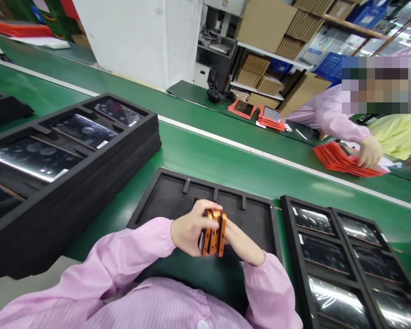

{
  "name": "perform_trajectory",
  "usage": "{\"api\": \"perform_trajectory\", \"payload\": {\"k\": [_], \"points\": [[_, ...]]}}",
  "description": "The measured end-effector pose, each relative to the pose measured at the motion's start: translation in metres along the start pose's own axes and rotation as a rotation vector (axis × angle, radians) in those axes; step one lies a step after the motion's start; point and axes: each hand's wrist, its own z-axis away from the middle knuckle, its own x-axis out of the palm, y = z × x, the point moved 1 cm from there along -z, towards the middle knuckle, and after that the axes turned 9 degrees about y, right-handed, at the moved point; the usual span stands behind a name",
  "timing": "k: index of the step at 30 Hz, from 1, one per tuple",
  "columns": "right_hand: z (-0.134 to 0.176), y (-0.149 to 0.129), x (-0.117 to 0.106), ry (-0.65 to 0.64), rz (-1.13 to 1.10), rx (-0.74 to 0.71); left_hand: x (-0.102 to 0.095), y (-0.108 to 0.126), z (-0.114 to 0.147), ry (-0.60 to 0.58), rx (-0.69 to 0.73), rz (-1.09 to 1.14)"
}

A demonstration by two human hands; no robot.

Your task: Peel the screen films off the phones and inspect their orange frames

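Several thin phone-like pieces with orange edges stand on edge as a bundle between my hands. My left hand is closed round the bundle from the left, with its fingers over the top. My right hand presses against the right side; its fingertips are mostly hidden behind the bundle. Below the hands lies a black foam tray with short dividers along its far side; the forearms cover part of it.
At left rises a stack of black foam trays with glossy screens in the top one. Another black tray of screens lies at right. Across the white-lined green bench, a co-worker's hand touches red sleeves. Cartons fill shelves behind.
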Motion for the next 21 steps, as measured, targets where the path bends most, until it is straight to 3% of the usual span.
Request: {"api": "perform_trajectory", "payload": {"k": [2, 3, 5, 8, 10, 13, 18, 21], "points": [[0.001, 0.002, -0.01, 0.03, 0.16, -0.043, -0.007, -0.002, -0.001, 0.185, -0.112, 0.089], [0.001, 0.003, -0.013, 0.055, 0.235, -0.094, -0.009, -0.003, -0.001, 0.222, -0.142, 0.123], [-0.003, 0.003, -0.013, 0.07, 0.321, -0.262, -0.012, -0.007, 0.0, 0.228, -0.141, 0.156], [-0.015, 0.003, 0.002, -0.028, 0.257, -0.509, -0.01, -0.015, 0.003, 0.213, -0.08, 0.175], [-0.026, 0.005, 0.014, -0.025, 0.203, -0.612, -0.007, -0.019, 0.006, 0.208, -0.068, 0.192], [-0.04, 0.011, 0.025, 0.047, 0.167, -0.697, -0.003, -0.022, 0.008, 0.225, -0.027, 0.192], [-0.049, 0.031, 0.024, 0.155, 0.145, -0.798, 0.0, -0.019, 0.01, 0.251, -0.057, 0.208], [-0.049, 0.042, 0.026, 0.187, 0.061, -0.834, 0.002, -0.016, 0.011, 0.328, -0.068, 0.292]]}}
